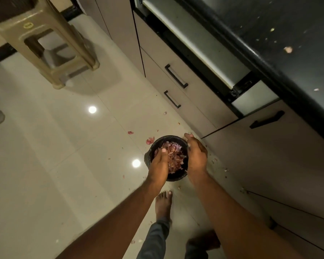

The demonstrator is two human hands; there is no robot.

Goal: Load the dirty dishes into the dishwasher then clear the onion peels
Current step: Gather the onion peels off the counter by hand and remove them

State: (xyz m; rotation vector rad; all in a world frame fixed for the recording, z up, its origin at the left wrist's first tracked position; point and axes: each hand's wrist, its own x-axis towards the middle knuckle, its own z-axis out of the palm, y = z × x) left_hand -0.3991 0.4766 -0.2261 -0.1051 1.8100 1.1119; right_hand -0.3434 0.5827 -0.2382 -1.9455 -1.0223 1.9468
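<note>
Head view: onion peels (pixel 173 156) between both hands' fingers (pixel 162 153).

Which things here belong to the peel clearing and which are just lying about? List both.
Job: black bin of onion peels, left hand, right hand, stray peels on floor, scraps on the counter.
Lying about: plastic stool, drawer handles.

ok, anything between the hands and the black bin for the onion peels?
Nothing visible. The left hand and right hand are at the rim of the black bin, right over the onion peels in it. Loose peel scraps lie on the floor beside the bin.
</note>
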